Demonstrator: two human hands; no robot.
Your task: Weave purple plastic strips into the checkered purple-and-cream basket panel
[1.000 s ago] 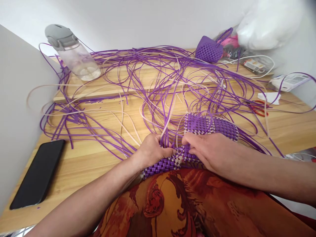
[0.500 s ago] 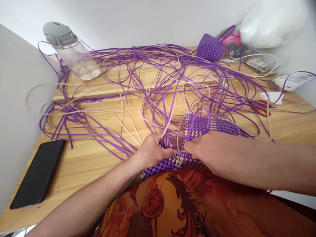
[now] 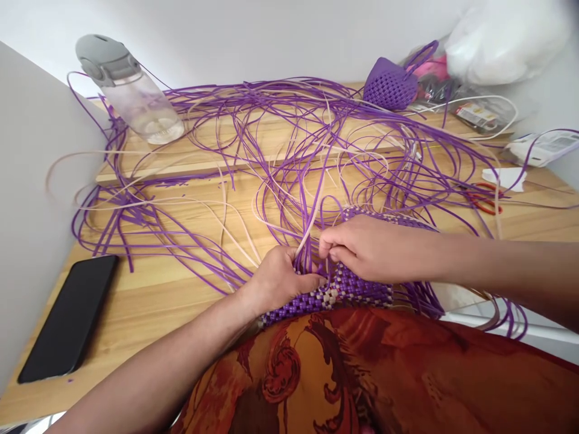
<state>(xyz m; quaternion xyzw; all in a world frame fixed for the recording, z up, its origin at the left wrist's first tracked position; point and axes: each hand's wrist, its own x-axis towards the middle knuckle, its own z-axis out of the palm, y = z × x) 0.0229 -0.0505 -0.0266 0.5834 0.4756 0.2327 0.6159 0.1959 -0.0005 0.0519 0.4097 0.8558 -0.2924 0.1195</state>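
A purple and cream woven piece [image 3: 312, 299] lies at the table's near edge against the patterned clothing. My left hand [image 3: 283, 274] is closed on its left part, thumb along the upper edge, with several upright strands beside the fingers. Just right of it, my right hand [image 3: 350, 244] pinches a purple strip [image 3: 329, 202] that loops up above the fingers; the pinched end is mostly hidden. Under my right forearm the rest of the weave is partly covered. Long loose purple and cream strips [image 3: 289, 157] spread from the piece across the table.
A clear bottle with a grey lid [image 3: 136, 90] stands at the back left, a black phone [image 3: 70, 318] near the left edge. At the right are red-handled pliers [image 3: 488, 199], a small purple woven basket [image 3: 389, 85] and a white plastic bag [image 3: 502, 42].
My right hand has moved left and up, closer to my left hand, and the strip's loop beside it has become smaller. My left hand has stayed in place.
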